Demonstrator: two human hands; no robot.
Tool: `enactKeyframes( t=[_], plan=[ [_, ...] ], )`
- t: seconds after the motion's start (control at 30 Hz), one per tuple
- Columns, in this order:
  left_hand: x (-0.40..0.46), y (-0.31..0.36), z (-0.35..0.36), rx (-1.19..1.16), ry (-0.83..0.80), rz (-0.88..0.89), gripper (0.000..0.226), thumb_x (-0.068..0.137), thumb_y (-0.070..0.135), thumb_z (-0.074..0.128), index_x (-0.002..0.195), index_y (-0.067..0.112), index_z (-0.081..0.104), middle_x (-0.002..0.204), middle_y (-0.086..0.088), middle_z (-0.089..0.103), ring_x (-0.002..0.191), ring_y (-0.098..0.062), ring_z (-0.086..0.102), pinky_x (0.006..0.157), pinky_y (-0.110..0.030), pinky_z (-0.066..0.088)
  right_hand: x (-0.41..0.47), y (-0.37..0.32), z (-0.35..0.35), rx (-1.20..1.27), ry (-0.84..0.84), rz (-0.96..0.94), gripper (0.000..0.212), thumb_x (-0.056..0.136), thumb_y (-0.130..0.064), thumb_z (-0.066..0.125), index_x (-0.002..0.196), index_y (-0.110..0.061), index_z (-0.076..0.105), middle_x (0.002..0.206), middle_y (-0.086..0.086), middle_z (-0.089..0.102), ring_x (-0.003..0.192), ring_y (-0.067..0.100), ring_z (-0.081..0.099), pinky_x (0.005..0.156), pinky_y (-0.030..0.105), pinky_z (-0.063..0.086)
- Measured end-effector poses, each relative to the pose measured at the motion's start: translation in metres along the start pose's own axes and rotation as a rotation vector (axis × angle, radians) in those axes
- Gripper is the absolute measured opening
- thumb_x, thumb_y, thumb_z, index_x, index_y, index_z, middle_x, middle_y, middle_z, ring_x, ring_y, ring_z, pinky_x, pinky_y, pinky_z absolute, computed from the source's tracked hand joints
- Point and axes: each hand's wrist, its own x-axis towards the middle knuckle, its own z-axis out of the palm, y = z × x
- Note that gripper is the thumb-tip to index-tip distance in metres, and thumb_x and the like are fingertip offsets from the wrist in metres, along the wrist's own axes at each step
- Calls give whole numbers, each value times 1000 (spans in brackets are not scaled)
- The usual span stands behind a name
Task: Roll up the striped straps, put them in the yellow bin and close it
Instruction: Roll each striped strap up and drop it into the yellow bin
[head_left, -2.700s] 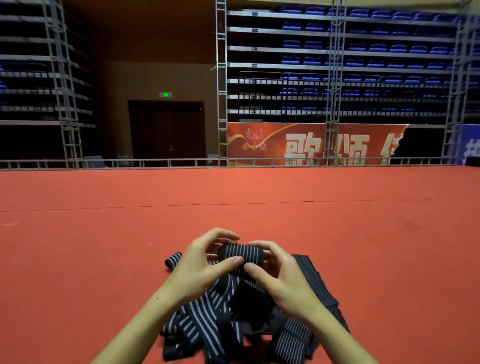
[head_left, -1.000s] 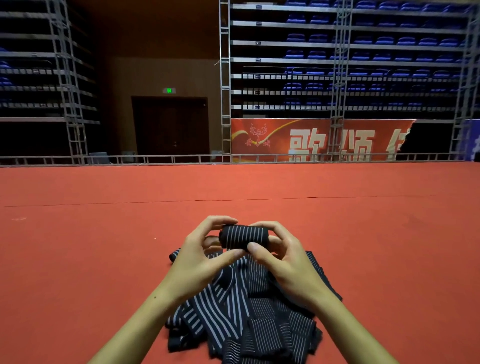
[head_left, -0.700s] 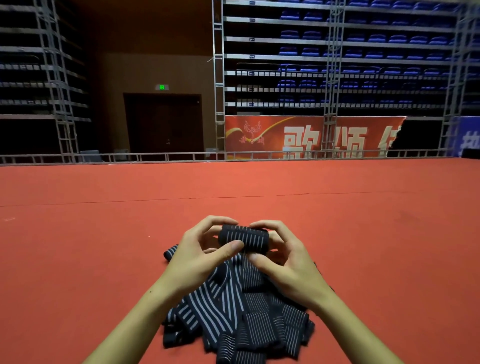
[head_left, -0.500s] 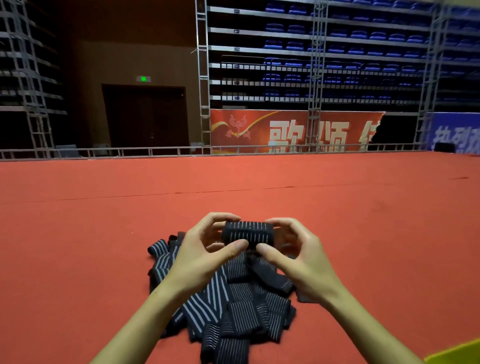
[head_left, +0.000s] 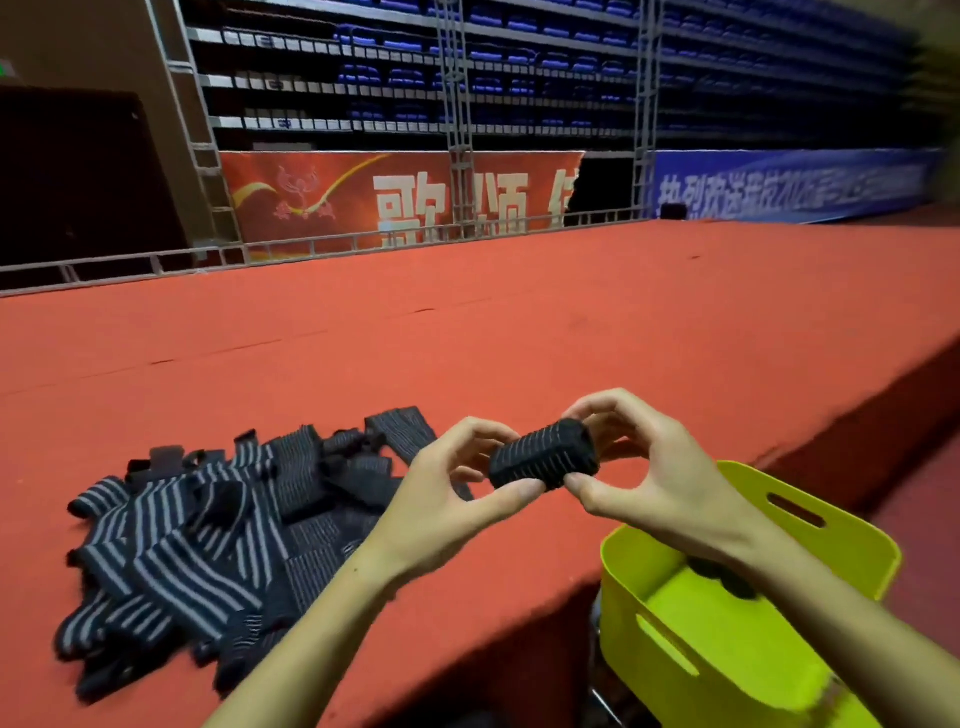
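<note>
Both hands, left hand (head_left: 441, 499) and right hand (head_left: 660, 483), pinched a ribbed, cylindrical rolled strap (head_left: 543, 454), smooth plastic yellow bin (head_left: 852, 545) at four o'clock

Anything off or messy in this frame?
Nothing damaged. The unrolled straps lie in a tangled heap on the red carpet, expected mid-task. Both hands, left and right, hold one tight roll above the open yellow bin, which sits below the stage edge.

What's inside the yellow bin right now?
A dark bundle lies on the floor of the yellow bin, likely rolled straps. The right forearm covers part of the interior, so no count.
</note>
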Motion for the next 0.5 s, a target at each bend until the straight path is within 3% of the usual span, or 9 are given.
enactKeyframes(
  t=[0.13, 0.27, 0.5],
  plan=[
    [17, -10, 75, -10, -134, -6, 38, 87, 49, 83, 120, 34, 69, 118, 13, 76, 108, -15, 71, 98, -48, 55, -36, 34, -53, -109, 3, 106, 44, 74, -36, 82, 113, -30, 64, 102, -8, 74, 95, 19, 73, 89, 40, 59],
    [37, -19, 139, 2, -224, -11, 36, 90, 44, 85, 121, 35, 70, 115, 18, 75, 104, -10, 71, 94, -41, 55, -64, 71, -99, -191, 40, 229, 44, 73, -44, 81, 112, -30, 64, 103, -6, 73, 96, 19, 72, 88, 45, 59],
    [54, -50, 199, 33, -287, 0, 45, 84, 59, 80, 124, 45, 65, 114, 20, 75, 101, -11, 71, 92, -43, 57, -98, 142, -141, -410, 64, 494, 52, 63, -62, 76, 108, -45, 57, 95, -15, 70, 86, 9, 66, 80, 49, 57]
  ],
)
